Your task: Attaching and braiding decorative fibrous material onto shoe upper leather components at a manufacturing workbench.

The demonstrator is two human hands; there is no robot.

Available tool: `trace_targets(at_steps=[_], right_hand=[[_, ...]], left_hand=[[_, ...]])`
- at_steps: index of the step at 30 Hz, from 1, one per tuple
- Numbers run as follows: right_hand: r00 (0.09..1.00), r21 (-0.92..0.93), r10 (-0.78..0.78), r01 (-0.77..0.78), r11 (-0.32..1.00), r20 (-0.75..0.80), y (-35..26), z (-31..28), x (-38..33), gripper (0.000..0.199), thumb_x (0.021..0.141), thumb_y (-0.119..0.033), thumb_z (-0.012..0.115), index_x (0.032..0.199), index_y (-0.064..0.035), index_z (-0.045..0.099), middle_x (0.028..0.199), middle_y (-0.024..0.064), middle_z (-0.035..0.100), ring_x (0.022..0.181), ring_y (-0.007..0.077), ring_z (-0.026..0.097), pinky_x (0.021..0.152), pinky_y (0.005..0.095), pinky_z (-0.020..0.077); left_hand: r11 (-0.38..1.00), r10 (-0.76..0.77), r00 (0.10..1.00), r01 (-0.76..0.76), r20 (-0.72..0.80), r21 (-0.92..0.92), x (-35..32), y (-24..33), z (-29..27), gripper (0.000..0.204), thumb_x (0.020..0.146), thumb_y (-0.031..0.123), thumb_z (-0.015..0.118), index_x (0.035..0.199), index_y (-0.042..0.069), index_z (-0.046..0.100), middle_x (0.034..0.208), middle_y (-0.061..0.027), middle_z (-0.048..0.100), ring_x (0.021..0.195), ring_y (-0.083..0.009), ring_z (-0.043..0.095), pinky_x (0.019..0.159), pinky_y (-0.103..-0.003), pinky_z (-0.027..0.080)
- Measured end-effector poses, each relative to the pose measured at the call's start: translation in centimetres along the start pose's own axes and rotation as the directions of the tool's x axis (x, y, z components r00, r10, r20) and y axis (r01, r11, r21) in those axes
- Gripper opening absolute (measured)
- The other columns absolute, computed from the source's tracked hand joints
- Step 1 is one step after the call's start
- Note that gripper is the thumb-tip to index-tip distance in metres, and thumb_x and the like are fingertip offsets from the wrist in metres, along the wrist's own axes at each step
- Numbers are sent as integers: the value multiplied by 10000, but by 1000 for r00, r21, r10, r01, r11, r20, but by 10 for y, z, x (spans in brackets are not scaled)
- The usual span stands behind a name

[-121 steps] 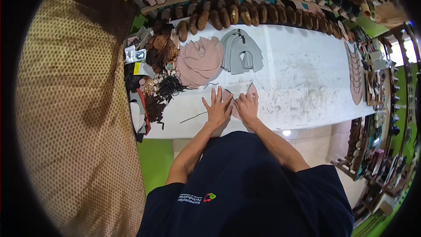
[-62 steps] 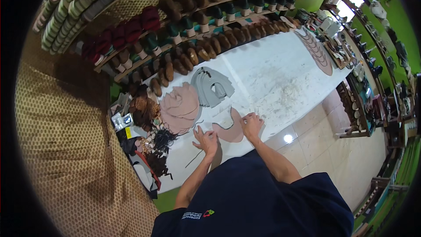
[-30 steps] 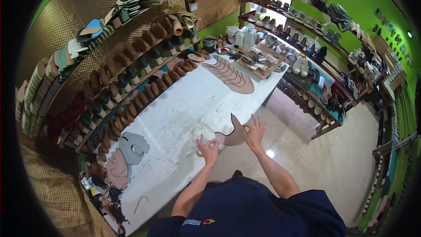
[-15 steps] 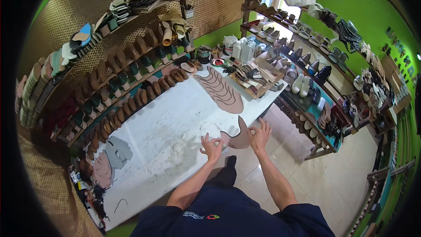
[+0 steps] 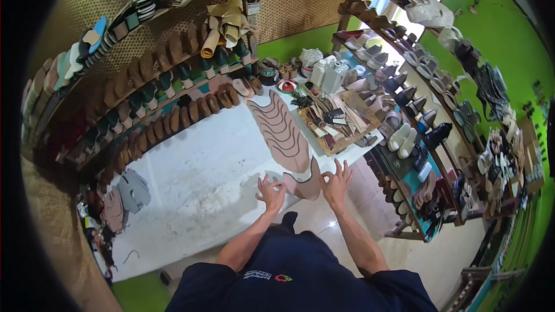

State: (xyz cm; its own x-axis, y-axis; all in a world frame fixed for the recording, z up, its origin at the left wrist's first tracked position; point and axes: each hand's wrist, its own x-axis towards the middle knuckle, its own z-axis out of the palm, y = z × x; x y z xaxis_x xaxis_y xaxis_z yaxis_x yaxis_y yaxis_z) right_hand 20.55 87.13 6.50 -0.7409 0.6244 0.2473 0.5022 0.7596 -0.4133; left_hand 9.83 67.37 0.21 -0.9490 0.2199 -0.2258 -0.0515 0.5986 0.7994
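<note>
Between my two hands is a U-shaped, pinkish-brown shoe upper piece (image 5: 303, 187) with a dark inner edge. My left hand (image 5: 270, 193) pinches one end of it between thumb and forefinger, the other fingers raised. At the opposite end, my right hand (image 5: 336, 184) pinches it the same way. The piece is by the near edge of the white table (image 5: 191, 162). Just beyond it, a row of overlapping upper pieces (image 5: 280, 130) of like shape and colour lies fanned out on the tabletop; whether the held piece touches the row I cannot tell.
A wooden board (image 5: 329, 145) piled with scraps and tools sits right of the row. Behind stand a dark can (image 5: 268, 71) and white bottles (image 5: 332, 75). Grey cut pieces (image 5: 134, 190) lie at the left end. Shelves of shoes (image 5: 399, 133) and brown shoe lasts (image 5: 173, 118) flank the table.
Both hands have carried the held upper piece closer to the near end of the row, keeping their pinch. The whole view has shifted and turned slightly.
</note>
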Motion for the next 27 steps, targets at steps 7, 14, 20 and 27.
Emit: trace_targets(at_steps=[7, 14, 20, 27], right_hand=[[987, 77, -156, 153, 985, 33, 18, 14, 51, 115, 855, -256, 805, 869, -146, 833, 1615, 116, 455, 1570, 409, 234, 1253, 675, 45], [948, 110, -303, 292, 950, 95, 33, 44, 86, 127, 827, -262, 825, 837, -135, 825, 1635, 103, 430, 1584, 400, 216, 1256, 681, 38], [927, 185, -363, 342, 921, 94, 37, 53, 106, 96, 815, -205, 809, 828, -110, 818, 1617, 119, 450, 1576, 402, 238, 1270, 673, 41], [911, 145, -401, 386, 911, 97, 48, 62, 115, 122, 790, -230, 825, 825, -113, 822, 1601, 111, 471, 1557, 395, 280, 1267, 679, 57]], left_hand=[[994, -82, 986, 92, -145, 64, 27, 19, 17, 162, 794, 342, 786, 844, 189, 811, 1631, -116, 420, 1604, -373, 151, 1113, -850, 111], [962, -222, 945, 252, -240, 102, 49, 37, 26, 162, 801, 331, 766, 855, 185, 808, 1630, -105, 427, 1600, -387, 161, 1124, -843, 112], [941, -279, 911, 323, -303, 102, 63, 41, 35, 160, 813, 334, 759, 870, 191, 805, 1634, -97, 422, 1603, -379, 156, 1135, -845, 93], [928, -305, 896, 356, -321, 111, 69, 39, 46, 145, 830, 342, 753, 874, 211, 794, 1642, -84, 414, 1611, -366, 144, 1137, -847, 86]])
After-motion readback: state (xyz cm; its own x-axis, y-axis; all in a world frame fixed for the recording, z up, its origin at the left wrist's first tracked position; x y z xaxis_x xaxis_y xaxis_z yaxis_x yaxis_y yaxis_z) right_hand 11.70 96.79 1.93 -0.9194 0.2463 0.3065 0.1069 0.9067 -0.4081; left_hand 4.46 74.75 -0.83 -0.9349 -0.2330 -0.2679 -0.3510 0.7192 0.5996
